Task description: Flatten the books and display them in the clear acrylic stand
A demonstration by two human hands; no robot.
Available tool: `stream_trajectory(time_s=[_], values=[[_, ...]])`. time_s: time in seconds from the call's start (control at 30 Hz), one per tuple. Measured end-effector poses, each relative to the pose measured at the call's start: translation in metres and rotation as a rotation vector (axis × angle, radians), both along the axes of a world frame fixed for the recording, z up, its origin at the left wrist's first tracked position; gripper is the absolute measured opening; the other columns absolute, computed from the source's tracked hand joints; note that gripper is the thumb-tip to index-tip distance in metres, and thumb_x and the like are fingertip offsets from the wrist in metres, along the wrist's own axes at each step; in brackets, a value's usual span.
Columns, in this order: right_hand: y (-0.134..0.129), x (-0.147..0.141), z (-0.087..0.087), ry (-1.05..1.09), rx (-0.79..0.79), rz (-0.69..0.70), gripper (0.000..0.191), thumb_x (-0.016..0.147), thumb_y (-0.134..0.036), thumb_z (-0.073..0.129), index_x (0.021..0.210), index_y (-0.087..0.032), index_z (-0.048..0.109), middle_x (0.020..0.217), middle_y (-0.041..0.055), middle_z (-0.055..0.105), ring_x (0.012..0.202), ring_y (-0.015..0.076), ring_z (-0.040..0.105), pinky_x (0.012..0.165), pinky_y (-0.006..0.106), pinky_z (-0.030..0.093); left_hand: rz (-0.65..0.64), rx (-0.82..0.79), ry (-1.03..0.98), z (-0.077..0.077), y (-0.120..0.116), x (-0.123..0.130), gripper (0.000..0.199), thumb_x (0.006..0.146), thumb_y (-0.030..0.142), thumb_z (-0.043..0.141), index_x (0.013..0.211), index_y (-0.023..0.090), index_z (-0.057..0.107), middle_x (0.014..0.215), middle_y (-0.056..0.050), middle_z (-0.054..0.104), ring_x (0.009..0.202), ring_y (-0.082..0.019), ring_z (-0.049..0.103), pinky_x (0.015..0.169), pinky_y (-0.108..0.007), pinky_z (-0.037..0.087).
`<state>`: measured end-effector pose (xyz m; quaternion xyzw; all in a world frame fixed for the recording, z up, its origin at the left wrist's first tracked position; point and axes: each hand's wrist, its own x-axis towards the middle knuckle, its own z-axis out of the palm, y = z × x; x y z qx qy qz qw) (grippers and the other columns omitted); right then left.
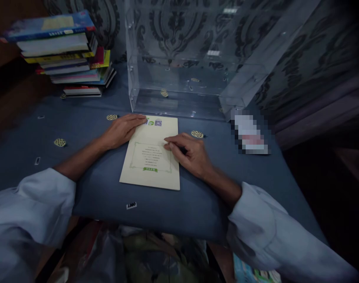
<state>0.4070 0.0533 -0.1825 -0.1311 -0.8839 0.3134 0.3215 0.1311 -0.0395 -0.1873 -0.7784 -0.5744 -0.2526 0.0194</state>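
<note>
A cream-coloured booklet lies flat on the cloth-covered table in front of me. Its printing, a green frame with lines of text and a QR code, appears upside down from my side. My left hand rests flat over the booklet's far left corner, fingers stretched out. Over the right part of the booklet, my right hand has its thumb and index finger drawn together in a pinch. Whatever may be between those fingertips is too small to make out.
Behind the booklet stands a clear acrylic shelf. A tall stack of books rises at the far left. To the right lies a blurred-out object on the blue patterned tablecloth. A patterned wall closes off the back.
</note>
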Motion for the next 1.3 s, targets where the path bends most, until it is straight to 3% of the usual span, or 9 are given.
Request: stream_trajectory(time_s=[0.37,0.67,0.83,1.07,1.3], values=[[0.0,-0.002,0.0,-0.007,-0.049,-0.02,0.022,0.098,-0.026,0.056,0.108,-0.017,0.073,0.087,0.0069,0.073,0.075,0.0175,0.066,0.067,0.031,0.052,0.005,0.011,0.005,-0.002,-0.004,-0.001,0.041,0.102,0.026,0.04,0.135,0.019,0.063,0.14,-0.011,0.063,0.13,-0.024,0.06,0.109,-0.046,0.05],[0.0,-0.004,-0.003,0.033,-0.036,-0.018,0.02,0.097,-0.021,0.057,0.107,-0.016,0.073,0.089,0.0069,0.074,0.074,0.0166,0.065,0.064,0.029,0.052,-0.014,0.035,0.084,0.007,-0.009,0.004,0.037,0.102,0.028,0.042,0.131,0.019,0.065,0.135,-0.012,0.067,0.125,-0.026,0.063,0.106,-0.05,0.05],[-0.002,-0.004,-0.004,0.026,-0.039,-0.016,0.022,0.096,-0.02,0.056,0.109,-0.015,0.073,0.088,0.0072,0.071,0.071,0.0156,0.064,0.062,0.028,0.051,-0.017,-0.037,0.131,0.013,-0.008,0.009,0.041,0.103,0.032,0.041,0.136,0.018,0.061,0.139,-0.013,0.064,0.13,-0.028,0.059,0.11,-0.052,0.045],[-0.004,-0.003,-0.004,0.037,-0.007,-0.009,0.022,0.095,-0.016,0.055,0.109,-0.016,0.073,0.085,0.0061,0.068,0.068,0.0148,0.062,0.065,0.028,0.052,-0.137,-0.164,0.259,0.029,0.022,0.034,0.046,0.106,0.036,0.033,0.143,0.021,0.054,0.146,-0.01,0.058,0.134,-0.025,0.054,0.114,-0.049,0.039],[-0.004,-0.002,-0.005,-0.001,0.075,0.013,0.023,0.096,-0.014,0.053,0.11,-0.015,0.071,0.087,0.0088,0.071,0.085,0.0206,0.067,0.076,0.033,0.056,-0.158,-0.167,0.205,0.019,0.056,0.066,0.047,0.108,0.038,0.029,0.145,0.021,0.053,0.147,-0.011,0.056,0.129,-0.028,0.055,0.105,-0.048,0.044]])
